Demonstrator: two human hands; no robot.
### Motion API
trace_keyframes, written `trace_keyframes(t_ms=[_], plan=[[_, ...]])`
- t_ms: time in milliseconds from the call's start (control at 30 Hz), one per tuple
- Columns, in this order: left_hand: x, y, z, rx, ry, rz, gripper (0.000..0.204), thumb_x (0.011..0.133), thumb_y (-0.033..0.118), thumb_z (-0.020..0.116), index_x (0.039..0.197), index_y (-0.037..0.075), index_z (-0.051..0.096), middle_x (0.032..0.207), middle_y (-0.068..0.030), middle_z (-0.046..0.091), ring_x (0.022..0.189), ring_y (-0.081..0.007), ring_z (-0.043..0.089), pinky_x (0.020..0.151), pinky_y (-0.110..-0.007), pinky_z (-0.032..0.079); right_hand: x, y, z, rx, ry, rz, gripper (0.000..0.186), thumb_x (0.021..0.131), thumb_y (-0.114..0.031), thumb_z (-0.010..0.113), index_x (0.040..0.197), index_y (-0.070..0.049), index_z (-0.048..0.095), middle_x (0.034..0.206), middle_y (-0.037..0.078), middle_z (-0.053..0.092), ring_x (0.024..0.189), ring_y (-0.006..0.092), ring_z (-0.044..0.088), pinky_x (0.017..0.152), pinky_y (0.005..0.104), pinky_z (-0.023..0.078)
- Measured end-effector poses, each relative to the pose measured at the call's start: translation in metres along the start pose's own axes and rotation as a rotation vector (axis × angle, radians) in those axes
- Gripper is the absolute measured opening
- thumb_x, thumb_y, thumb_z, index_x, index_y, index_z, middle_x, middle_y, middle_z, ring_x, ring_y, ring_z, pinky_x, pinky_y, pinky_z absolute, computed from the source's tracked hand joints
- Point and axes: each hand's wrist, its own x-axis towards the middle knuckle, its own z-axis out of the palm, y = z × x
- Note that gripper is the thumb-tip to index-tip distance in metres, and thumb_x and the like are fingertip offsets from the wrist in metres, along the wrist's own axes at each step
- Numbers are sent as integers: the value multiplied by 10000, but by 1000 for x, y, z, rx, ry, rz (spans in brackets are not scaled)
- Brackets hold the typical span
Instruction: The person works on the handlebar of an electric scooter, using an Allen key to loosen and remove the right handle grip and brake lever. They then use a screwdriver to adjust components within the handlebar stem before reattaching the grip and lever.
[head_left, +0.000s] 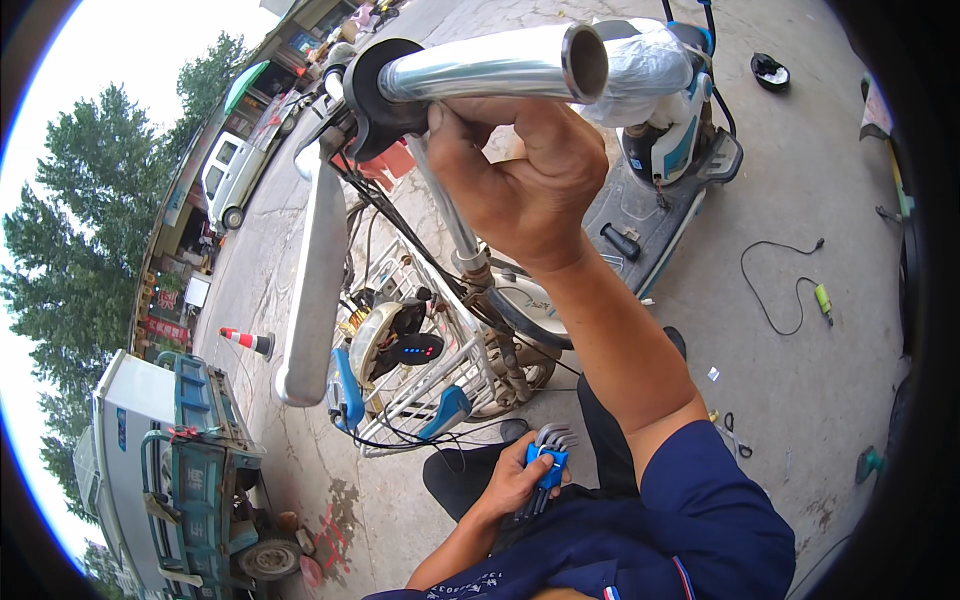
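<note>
Right hand (525, 185) gripped the bare handlebar tube (490, 65), fingers wrapped around it. Left hand (515, 480) fingers clamped on the blue hex-key set (548, 462), low near the lap.

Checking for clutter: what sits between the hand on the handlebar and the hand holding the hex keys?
In the head view, the white wire basket and front wheel lie between them.

Wire basket (440, 375) below handlebar (480, 65); scooter (670, 130) right, truck (175, 480) left.

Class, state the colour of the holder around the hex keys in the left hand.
Blue holder, seen in the head view.
</note>
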Motion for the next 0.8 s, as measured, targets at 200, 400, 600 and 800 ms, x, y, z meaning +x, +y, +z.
trace_keyframes(t_ms=[200,400,600,800], plan=[[1,-1,0,0,9,3,386,1007,245,583,1287,-7,501,1066,-142,661,853,-187,693,641,-289,588,0,2,2,25,0,6,145,761,51,729,789,-47,626,656,18,575,532,82,528,485,240,432],[1,1,1,13,1,8,397,1007,245,585,1301,-8,502,1064,-145,658,852,-184,689,640,-285,586,-1,1,1,19,-2,18,135,773,39,729,792,-47,626,654,20,573,528,83,526,483,243,431],[1,-1,1,6,18,-4,410,1004,260,589,1303,-8,507,1051,-143,659,843,-179,684,639,-284,582,-3,3,1,31,-8,16,128,789,27,732,811,-47,630,664,20,580,533,80,530,489,242,435],[1,0,0,7,18,6,413,1001,252,590,1309,-10,506,1067,-148,662,845,-179,683,642,-283,579,-2,2,2,30,7,16,124,798,20,731,813,-49,629,676,19,593,542,75,539,499,239,449]])
